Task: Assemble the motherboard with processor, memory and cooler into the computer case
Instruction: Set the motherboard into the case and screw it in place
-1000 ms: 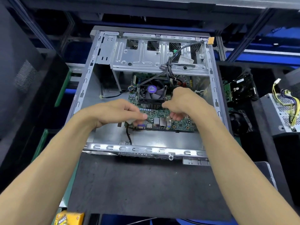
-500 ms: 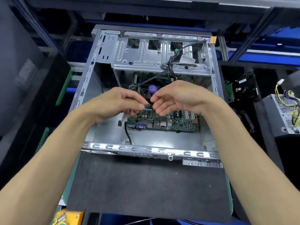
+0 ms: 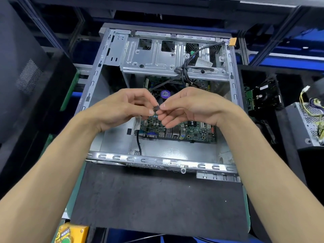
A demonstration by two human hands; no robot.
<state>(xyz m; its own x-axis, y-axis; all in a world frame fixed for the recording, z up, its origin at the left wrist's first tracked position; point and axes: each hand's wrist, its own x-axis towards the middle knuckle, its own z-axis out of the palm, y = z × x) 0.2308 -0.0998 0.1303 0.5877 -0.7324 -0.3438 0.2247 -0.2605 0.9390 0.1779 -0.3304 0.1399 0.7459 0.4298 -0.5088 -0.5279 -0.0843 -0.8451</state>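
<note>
Green motherboard (image 3: 177, 128), its cooler (image 3: 164, 95) fitted, is seated on the floor of the open computer case (image 3: 98, 79). Above it a small black connector (image 3: 156, 108) is pinched between the left hand (image 3: 122, 109) and right hand (image 3: 189, 107), both grips closed on it, apparently to orient it before plugging.

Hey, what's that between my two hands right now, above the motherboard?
In the head view, a small dark connector sits between the left hand and right hand, pinched by fingertips of both. The motherboard lies below in the case.
</note>
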